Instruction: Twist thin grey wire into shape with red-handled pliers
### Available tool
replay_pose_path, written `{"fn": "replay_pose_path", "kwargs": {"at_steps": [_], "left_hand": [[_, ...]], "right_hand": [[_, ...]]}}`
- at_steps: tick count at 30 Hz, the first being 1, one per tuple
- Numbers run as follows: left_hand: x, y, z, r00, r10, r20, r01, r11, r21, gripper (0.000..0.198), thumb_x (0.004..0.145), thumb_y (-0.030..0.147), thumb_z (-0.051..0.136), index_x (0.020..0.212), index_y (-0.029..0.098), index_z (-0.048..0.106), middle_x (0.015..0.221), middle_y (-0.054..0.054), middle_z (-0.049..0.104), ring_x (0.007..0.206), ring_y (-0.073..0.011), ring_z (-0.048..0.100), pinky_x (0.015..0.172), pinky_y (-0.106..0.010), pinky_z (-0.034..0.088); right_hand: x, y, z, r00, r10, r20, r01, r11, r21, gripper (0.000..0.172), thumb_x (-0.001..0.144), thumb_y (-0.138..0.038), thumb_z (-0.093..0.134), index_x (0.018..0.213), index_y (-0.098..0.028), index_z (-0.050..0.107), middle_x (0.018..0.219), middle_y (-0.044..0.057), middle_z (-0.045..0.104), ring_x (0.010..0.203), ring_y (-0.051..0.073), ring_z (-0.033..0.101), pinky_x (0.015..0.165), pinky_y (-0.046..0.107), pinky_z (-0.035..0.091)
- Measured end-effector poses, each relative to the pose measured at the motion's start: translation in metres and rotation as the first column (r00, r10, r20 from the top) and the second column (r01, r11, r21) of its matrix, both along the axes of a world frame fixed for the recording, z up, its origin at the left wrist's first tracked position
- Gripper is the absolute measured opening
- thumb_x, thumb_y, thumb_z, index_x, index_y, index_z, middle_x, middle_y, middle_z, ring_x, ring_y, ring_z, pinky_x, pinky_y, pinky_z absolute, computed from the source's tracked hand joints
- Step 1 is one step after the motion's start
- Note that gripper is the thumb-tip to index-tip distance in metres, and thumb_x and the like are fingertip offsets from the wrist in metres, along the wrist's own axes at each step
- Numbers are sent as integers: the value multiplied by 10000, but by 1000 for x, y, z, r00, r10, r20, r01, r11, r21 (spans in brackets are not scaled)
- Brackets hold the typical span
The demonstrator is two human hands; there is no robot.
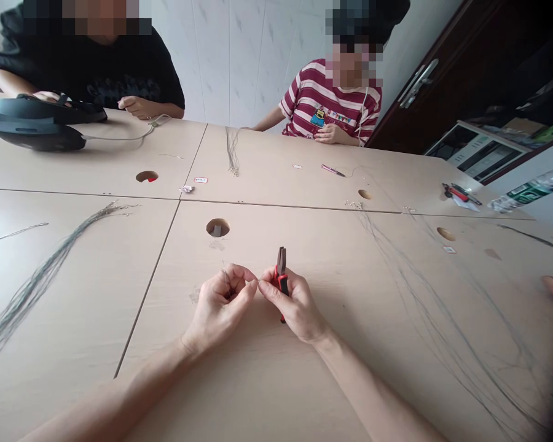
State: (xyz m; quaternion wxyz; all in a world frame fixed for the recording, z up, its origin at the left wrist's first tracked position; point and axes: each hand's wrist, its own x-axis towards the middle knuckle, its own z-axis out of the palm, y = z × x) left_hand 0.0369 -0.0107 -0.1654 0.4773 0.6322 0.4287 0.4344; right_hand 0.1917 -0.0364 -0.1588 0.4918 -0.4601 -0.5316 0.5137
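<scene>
My right hand point(300, 309) is wrapped round red-and-black pliers point(282, 263), whose jaws point away from me. The thumb and finger of that hand are pinched together, almost touching the fingertips of my left hand point(221, 304). My left hand is closed in a pinch on a thin wire point(223, 270); a short piece of it sticks up past the curled fingers. What lies between the two sets of fingertips is too small to make out clearly. Both hands are just above the pale table point(239, 380).
A bundle of thin grey wires point(59, 261) lies to the left, with loose wires point(419, 294) spread on the right. Holes such as this round one point(218, 228) pierce the tabletop. Two people sit opposite. A plastic bottle point(529, 190) and more tools point(458, 193) lie far right.
</scene>
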Motion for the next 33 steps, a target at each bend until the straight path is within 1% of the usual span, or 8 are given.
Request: {"fn": "replay_pose_path", "kwargs": {"at_steps": [5, 12, 16, 20, 24, 29, 33], "left_hand": [[0, 0, -1, 1000, 8, -4, -8, 1000, -1, 174, 835, 318, 577, 754, 164, 591, 536, 50, 427, 472, -78, 349, 444, -202, 288], [-2, 0, 0, 999, 18, -33, -17, 999, 27, 162, 840, 293, 541, 792, 156, 613, 600, 17, 524, 493, -85, 396, 455, -208, 308], [-3, 0, 1, 999, 15, -50, -13, 999, 42, 193, 868, 297, 519, 744, 163, 581, 611, 12, 528, 532, -95, 434, 480, -211, 343], [-2, 0, -2, 997, 31, -70, -27, 997, 69, 182, 879, 283, 519, 748, 167, 570, 620, 16, 534, 534, -89, 426, 489, -206, 357], [-1, 0, -4, 997, 35, -70, -29, 996, 85, 183, 885, 289, 527, 757, 168, 577, 613, 19, 530, 533, -88, 418, 488, -202, 361], [-1, 0, -6, 997, 32, -77, -27, 997, 75, 187, 891, 304, 530, 776, 168, 585, 617, 19, 528, 539, -88, 423, 497, -203, 367], [-1, 0, -5, 997, 26, -74, -21, 998, 64, 192, 885, 312, 535, 774, 167, 592, 618, 18, 536, 540, -90, 430, 502, -205, 370]], "right_hand": [[0, -1, -1, 1000, -9, 4, 9, 1000, -6, 236, 879, -371, 594, 743, -189, 532, 611, -55, 382, 542, 93, 306, 534, 243, 282], [0, -1, 0, 1000, -13, 5, 13, 1000, 3, 227, 879, -364, 597, 750, -187, 537, 611, -53, 383, 551, 94, 316, 538, 240, 290], [0, -1, 0, 1000, -8, 5, 8, 1000, 2, 239, 884, -374, 592, 748, -185, 535, 611, -55, 382, 547, 91, 316, 534, 238, 287], [0, -1, 1, 1000, -5, -26, 5, 1000, -9, 204, 873, -342, 612, 762, -186, 541, 612, -59, 385, 542, 85, 312, 531, 234, 289], [-1, -2, 0, 999, -17, -39, 17, 1000, -16, 182, 856, -322, 630, 769, -184, 550, 622, -54, 416, 555, 86, 342, 544, 232, 307], [-2, -3, -2, 998, -50, -23, 50, 999, 3, 163, 844, -316, 639, 782, -183, 567, 623, -53, 426, 565, 91, 366, 554, 232, 321], [-2, -3, -3, 998, -66, -6, 66, 998, 23, 166, 853, -313, 630, 771, -183, 568, 625, -53, 419, 572, 92, 365, 562, 236, 317]]}}
